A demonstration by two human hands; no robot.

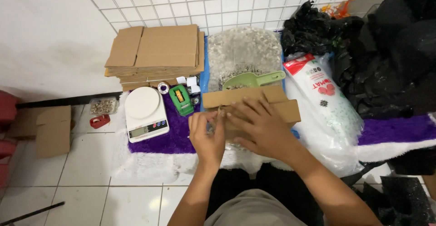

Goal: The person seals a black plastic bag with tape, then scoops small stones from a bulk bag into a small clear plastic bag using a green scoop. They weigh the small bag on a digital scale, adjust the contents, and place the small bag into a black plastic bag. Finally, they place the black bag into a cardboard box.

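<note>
Two hands meet over a small cardboard box (254, 105) at the near middle of the purple mat (175, 137), which lies on the tiled floor (91, 180) with a white fluffy rug (150, 164) under its near edge. The left hand (206, 135) is raised with its fingers close together, seemingly pinching something small at the box's left side; what it grips is too blurred to tell. The right hand (261, 126) lies flat across the box top with fingers spread, likely pressing the flaps down so the box stays steady.

Just left of the hands, a white kitchen scale (144, 112) sits on the mat's left edge, near enough to reach without shifting. Between scale and box stands a green tape dispenser (182, 100), with a small tape roll (163, 88) behind it. Off the mat to the left, on the floor, lie a red tape holder (99, 121), a little clear tub of small pieces (102, 105) and some loose cardboard (50, 130).

Right of the box, a large plastic bag with a red and white label (324, 112) lies slanted along the mat's right side. Behind the box, a light green scoop (252, 80) rests in an open sack of greyish granules (243, 53), its handle pointing right, ready to pick up.

At the far left corner, flat folded boxes (156, 51) are stacked against a white wire grid (218, 3) on the wall. At the far right, black plastic bags (386, 49) are heaped.
</note>
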